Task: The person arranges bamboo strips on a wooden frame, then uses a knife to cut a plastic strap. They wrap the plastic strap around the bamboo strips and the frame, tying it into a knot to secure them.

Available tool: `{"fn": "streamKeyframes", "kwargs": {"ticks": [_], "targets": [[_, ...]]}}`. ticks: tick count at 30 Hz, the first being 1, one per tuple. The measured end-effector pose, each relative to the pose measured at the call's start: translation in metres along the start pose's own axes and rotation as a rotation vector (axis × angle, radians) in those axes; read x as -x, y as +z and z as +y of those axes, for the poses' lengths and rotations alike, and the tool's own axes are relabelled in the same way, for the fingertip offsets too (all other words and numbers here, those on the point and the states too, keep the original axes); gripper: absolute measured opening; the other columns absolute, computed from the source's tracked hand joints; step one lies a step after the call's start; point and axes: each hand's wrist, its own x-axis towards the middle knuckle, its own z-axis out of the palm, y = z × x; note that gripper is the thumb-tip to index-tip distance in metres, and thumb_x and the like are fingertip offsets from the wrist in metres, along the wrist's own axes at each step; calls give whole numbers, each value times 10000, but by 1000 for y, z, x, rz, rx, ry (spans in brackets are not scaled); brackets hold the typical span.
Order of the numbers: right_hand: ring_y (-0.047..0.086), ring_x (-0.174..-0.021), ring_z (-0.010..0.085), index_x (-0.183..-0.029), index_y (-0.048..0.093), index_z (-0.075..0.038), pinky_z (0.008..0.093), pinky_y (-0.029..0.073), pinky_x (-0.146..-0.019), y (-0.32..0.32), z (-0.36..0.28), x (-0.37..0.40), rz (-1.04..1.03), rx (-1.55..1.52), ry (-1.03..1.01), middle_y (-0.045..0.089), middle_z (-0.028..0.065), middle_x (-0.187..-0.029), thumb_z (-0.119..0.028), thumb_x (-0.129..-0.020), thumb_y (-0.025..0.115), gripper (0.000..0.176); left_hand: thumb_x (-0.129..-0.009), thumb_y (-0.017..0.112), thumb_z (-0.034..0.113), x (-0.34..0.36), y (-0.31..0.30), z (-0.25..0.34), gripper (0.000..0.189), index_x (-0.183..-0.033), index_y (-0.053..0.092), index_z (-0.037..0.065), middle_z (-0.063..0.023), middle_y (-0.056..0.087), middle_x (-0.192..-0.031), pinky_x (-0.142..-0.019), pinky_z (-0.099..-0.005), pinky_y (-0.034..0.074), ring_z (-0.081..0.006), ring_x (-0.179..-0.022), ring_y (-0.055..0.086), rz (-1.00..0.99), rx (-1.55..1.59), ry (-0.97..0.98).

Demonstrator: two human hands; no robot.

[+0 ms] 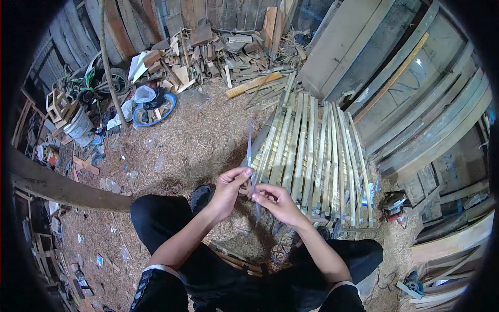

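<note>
A thin, flexible greyish strip (249,143) runs nearly upright between my hands in the middle of the view. What it is made of I cannot make out. My left hand (228,191) pinches it between thumb and fingers. Slightly lower and to the right, my right hand (278,204) also has its fingertips closed on the strip, whose tail hangs below. Just beyond my right hand lies a slatted wooden panel (304,151), made of several long pale slats side by side. My dark-clad knees are on both sides of my forearms.
Wood shavings cover the floor (192,122). Scrap wood (208,57) is heaped at the back wall. A blue basin (154,110) and a white bucket (80,129) stand left. Boards (358,47) lean at right, near power tools (397,208). A beam (67,186) juts in from the left.
</note>
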Motion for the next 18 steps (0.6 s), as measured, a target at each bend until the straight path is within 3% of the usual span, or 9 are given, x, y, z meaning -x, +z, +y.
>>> {"fn": "streamKeyframes", "kwargs": {"ticks": [3, 5, 8, 10, 11, 18], "targets": [[615, -798, 93, -1165, 719, 19, 256, 494, -745, -2, -3, 2, -63, -102, 56, 732, 38, -992, -179, -965, 719, 281, -967, 724, 228, -1, 1, -3, 214, -1067, 751, 40, 4, 698, -877, -734, -250, 485, -58, -790, 592, 14, -46, 12], [611, -802, 78, -1103, 743, 18, 233, 481, -733, -4, -2, 3, 52, 90, -9, 732, 41, -964, -167, -955, 732, 237, -966, 726, 230, -1, 3, -6, 233, -1082, 748, 29, -3, 705, -885, -743, -250, 490, -61, -811, 602, 36, -80, 33], [594, -766, 43, -1035, 752, 15, 212, 462, -684, -4, -16, 5, 127, -9, 27, 712, 4, -872, -104, -922, 761, 164, -956, 739, 217, 3, 7, -1, 241, -1088, 753, 17, -20, 722, -918, -772, -250, 509, -72, -886, 629, -17, -167, 84], [569, -739, 24, -1032, 753, 8, 203, 428, -644, -5, -19, 6, 141, -39, 24, 703, -7, -852, -91, -912, 769, 156, -986, 688, 135, 4, 2, -2, 174, -1115, 743, 32, -33, 714, -1002, -852, -258, 509, -87, -944, 641, -170, -327, 31], [571, -738, 27, -1031, 754, 6, 205, 434, -649, -8, -14, 6, 161, -25, 56, 700, -10, -843, -92, -909, 773, 157, -962, 717, 114, 0, -5, -12, 162, -1090, 756, 24, -45, 713, -1025, -836, -254, 514, -88, -931, 644, -192, -390, 121], [585, -746, 45, -985, 767, -8, 218, 464, -683, -6, -17, 5, 205, 74, 56, 703, -3, -816, -107, -894, 791, 136, -964, 719, 150, 3, -3, -5, 195, -1077, 763, -3, -69, 754, -984, -819, -257, 528, -96, -895, 670, -190, -381, 129]]}}
